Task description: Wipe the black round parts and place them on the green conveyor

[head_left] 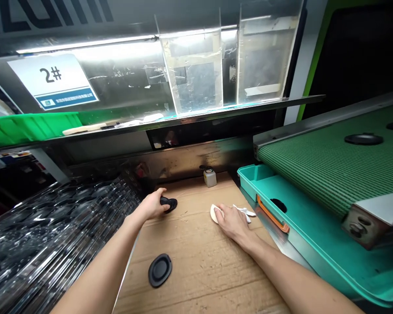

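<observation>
To my left lie glossy, see-through plastic trays with round hollows (94, 205), stacked beside the brown cardboard sheet (196, 257). Near the sheet's far left corner, my left hand (152, 205) pinches a small black stack of rounded pieces (173, 204) between thumb and fingers. An oval black disc with a raised rim (160, 270) lies nearer the left edge than the right. A small, squarish, pale bottle (210, 178) stands close to the far edge. Towards the right edge, my right hand (232, 222) has thumb and fingers closed on a cream rounded pad (213, 213); I can't tell whether it touches the cardboard. White scraps (247, 212) lie just beyond my knuckles, before the teal plastic tray (301, 226).
</observation>
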A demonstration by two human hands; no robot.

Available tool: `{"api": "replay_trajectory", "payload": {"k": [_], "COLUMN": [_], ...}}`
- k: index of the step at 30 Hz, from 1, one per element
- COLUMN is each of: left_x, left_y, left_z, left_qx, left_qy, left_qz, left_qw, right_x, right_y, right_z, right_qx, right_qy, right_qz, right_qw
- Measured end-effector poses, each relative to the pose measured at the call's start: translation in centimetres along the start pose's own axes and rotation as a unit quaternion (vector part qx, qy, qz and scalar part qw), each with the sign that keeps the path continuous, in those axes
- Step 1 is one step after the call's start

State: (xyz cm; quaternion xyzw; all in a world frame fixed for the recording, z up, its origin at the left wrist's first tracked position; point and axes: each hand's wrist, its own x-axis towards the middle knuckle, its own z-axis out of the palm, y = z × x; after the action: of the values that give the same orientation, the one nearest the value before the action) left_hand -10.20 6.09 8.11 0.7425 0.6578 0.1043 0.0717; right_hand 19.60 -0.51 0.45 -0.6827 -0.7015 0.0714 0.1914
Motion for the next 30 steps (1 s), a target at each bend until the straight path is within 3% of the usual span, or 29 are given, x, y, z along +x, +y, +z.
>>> {"api": "replay_trajectory", "payload": {"k": [3,6,17,20,23,26,28,30], "left_x": [1.9,2.8,4.9,4.2,1.0,-5.4,-10.8,-15.8], "left_y": [-1.1,-0.9,0.1,0.9,2.7,5.8,7.6,9.0], "left_z": [0.3,1.0,2.7,1.8,-0.2,-0.6,1.1,4.1], "left_qx": [-0.01,-0.017,-0.012,-0.023,-0.058,-0.202,-0.316,-0.423], "left_qy": [-0.059,-0.087,-0.137,-0.13,-0.127,-0.156,-0.204,-0.252], "left_qz": [0.015,0.025,0.013,0.007,0.029,0.109,0.119,0.058], "left_qw": [0.998,0.996,0.99,0.991,0.99,0.961,0.919,0.869], "right_x": [0.1,0.1,0.1,0.0,-0.2,-0.6,-1.1,-2.4], "right_y": [-0.1,-0.1,0.0,0.1,-0.1,-1.0,-1.7,-2.1], "right_z": [-0.1,0.0,-0.2,-0.1,0.2,0.0,-0.9,-2.7], "right_qx": [0.011,0.018,0.014,0.017,0.016,0.004,-0.004,-0.01], "right_qy": [-0.003,0.0,0.009,0.002,-0.004,0.009,0.016,0.024], "right_qz": [0.0,-0.002,-0.007,-0.017,-0.03,-0.056,-0.075,-0.078], "right_qw": [1.0,1.0,1.0,1.0,0.999,0.998,0.997,0.997]}}
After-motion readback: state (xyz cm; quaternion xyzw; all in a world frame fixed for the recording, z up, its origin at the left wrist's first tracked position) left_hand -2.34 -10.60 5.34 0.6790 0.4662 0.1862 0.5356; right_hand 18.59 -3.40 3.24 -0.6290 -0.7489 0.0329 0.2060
